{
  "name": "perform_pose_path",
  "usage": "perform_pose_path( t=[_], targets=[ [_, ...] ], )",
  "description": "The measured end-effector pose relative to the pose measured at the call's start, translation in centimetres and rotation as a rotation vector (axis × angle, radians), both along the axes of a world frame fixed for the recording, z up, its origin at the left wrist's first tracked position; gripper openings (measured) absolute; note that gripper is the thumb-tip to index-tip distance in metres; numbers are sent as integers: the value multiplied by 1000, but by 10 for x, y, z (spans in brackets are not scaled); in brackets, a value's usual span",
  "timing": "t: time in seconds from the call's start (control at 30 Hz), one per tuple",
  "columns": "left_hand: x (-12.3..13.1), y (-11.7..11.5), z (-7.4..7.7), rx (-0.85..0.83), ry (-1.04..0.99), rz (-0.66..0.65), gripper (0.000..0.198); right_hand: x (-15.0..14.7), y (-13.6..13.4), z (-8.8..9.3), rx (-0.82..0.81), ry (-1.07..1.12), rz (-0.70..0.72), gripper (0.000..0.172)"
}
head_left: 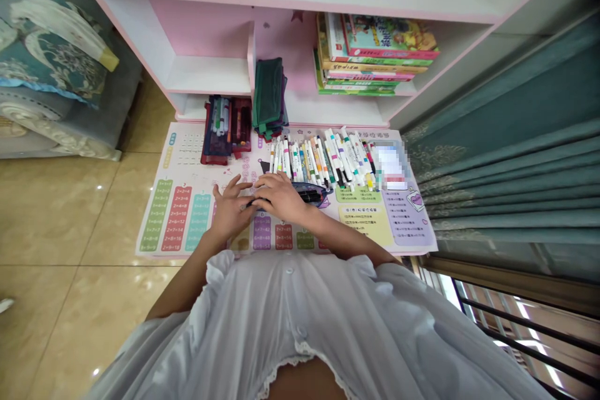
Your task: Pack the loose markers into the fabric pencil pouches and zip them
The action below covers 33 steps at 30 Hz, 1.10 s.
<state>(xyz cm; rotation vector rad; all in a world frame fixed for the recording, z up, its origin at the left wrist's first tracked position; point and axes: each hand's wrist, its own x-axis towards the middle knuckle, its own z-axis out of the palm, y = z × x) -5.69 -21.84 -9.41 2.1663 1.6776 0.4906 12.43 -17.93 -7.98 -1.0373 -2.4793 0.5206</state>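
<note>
A dark blue mesh pencil case (320,189) lies near the desk's front edge, with dark pens visible inside. My right hand (282,201) lies over its left part, fingers bent and closed on the edge. Beside it, my left hand (233,210) pinches the left end of the case, with its upper fingers stretched out. The fingertips of both hands nearly meet there, and my right hand hides much of the case. Just behind is a row of loose markers (323,159), mostly white with coloured bands.
Filled pencil cases (216,131) lie at the back left, beside a stack of green mesh pouches (269,97). Books (370,56) are piled on the shelf. A blurred-out phone-like object (392,165) lies right of the markers. A curtain (506,169) hangs at the right.
</note>
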Motion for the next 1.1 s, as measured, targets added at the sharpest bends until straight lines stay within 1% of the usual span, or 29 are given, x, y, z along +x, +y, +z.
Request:
perform_pose_path(
  t=[0.1,0.2,0.3,0.4,0.7,0.93,1.1],
  targets=[
    [-2,0,2,15,36,-44,15,1,-1,0,-17,34,-20,17],
    [-3,0,5,8,52,-67,15,2,0,-1,-59,83,-36,14],
    [-2,0,8,16,39,-66,14,2,2,-3,-109,127,-75,10],
    [-1,0,9,19,15,-53,14,5,3,-4,-133,160,-88,11],
    [-2,1,1,38,-37,-38,16,14,4,-9,-174,166,-105,15],
    [-1,1,1,17,-44,-25,15,17,2,-6,-182,148,-121,15],
    [-2,1,-1,27,-56,-16,13,20,3,-6,-193,160,-139,16]
  ],
)
